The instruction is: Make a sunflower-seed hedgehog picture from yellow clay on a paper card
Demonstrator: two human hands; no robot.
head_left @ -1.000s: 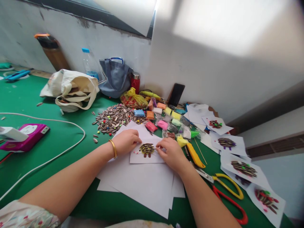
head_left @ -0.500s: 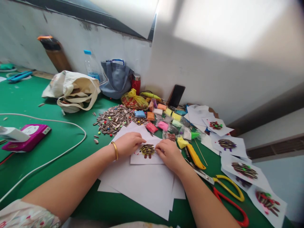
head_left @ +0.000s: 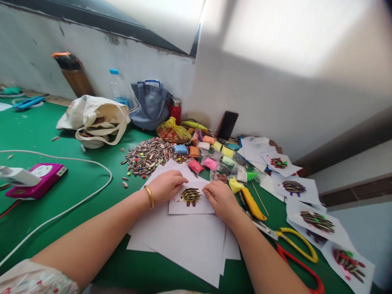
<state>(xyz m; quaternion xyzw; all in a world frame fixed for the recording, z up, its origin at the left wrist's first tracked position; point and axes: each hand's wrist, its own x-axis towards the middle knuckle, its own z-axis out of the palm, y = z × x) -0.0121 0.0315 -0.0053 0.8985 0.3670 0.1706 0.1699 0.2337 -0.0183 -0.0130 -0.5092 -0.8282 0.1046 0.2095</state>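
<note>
A small white card (head_left: 204, 209) bears a hedgehog picture (head_left: 190, 196) made of sunflower seeds, with a yellow body and brown feet. It rests on a stack of white paper sheets (head_left: 190, 245) on the green table. My left hand (head_left: 170, 183), with a gold bangle at the wrist, has its fingers closed at the card's upper left edge. At the right edge, my right hand (head_left: 222, 200) holds the card between curled fingers. Just beyond the paper lie a heap of sunflower seeds (head_left: 150, 157) with coloured beads, and packets of coloured clay (head_left: 211, 163).
Scissors (head_left: 295, 245) and a yellow utility knife (head_left: 253, 203) lie beside my right forearm. Several finished seed cards (head_left: 317, 220) line the right edge. Bags (head_left: 150, 104), a bottle (head_left: 118, 87) and a phone (head_left: 228, 125) stand along the wall. A white cable (head_left: 73, 206) crosses the left side.
My right hand's fingers have shifted slightly right, from beside the hedgehog to the card's edge. The left hand stays in place. The whole view has moved slightly.
</note>
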